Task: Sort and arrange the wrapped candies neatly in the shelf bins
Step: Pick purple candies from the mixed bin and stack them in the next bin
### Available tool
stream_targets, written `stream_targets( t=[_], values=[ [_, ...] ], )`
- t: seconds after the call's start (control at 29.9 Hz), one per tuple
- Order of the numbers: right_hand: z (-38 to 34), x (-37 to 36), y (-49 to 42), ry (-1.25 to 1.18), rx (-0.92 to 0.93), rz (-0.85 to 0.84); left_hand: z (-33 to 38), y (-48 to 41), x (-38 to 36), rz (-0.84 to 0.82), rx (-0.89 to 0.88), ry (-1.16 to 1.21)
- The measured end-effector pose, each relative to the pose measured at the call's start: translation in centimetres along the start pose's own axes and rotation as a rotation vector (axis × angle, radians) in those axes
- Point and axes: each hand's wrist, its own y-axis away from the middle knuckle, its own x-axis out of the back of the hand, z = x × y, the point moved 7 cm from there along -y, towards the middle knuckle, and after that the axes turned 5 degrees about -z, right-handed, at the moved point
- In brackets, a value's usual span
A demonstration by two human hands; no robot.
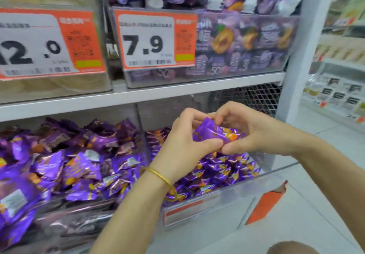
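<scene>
Shop aisle w/ white shelving, bright even light.
White shelf board [177, 91] across the middle; orange price tags "12.0" [39, 44] & "7.9" [146, 40] above it; black mesh back panel [248, 95] beside pale upright post [304, 56]; light tiled floor [316, 204]; far shelves [339, 88] at rt, blurred.

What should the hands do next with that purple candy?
Probably lower the purple candy into the right-hand bin and lay it flat. The left hand and right hand both pinch it over that bin, where matching orange-printed candies already lie.
</scene>
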Motion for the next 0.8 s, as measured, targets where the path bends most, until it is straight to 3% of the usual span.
stream_targets(
  t=[0.23,0.3,0.37,0.43,0.53,0.64,0.8],
  values=[
    [5.5,6.4,0.9,0.064,-0.164,0.193,-2.7,-7.9,-4.6,-0.015,0.091,-0.024],
    [6.8,7.7,0.5,0.229,-0.206,0.234,-4.2,-9.7,-5.4,-0.054,0.141,-0.09],
    [7.7,9.1,-0.4,0.575,-0.286,0.248,-6.2,-11.0,-5.5,-0.043,0.211,-0.295],
    [8.3,9.7,-1.5,0.872,-0.375,0.191,-7.9,-11.6,-5.5,-0.063,0.223,-0.64],
    [9.5,9.5,-3.5,1.184,-0.472,0.029,-10.5,-11.8,-8.1,-0.284,0.136,-1.038],
    [11.6,8.5,-5.2,1.273,-0.541,-0.13,-13.2,-11.6,-9.3,-0.439,0.183,-1.153],
    [14.4,7.9,-6.6,1.107,-0.719,-0.364,-13.9,-11.3,-8.9,-0.444,0.2,-1.156]
  ],
)
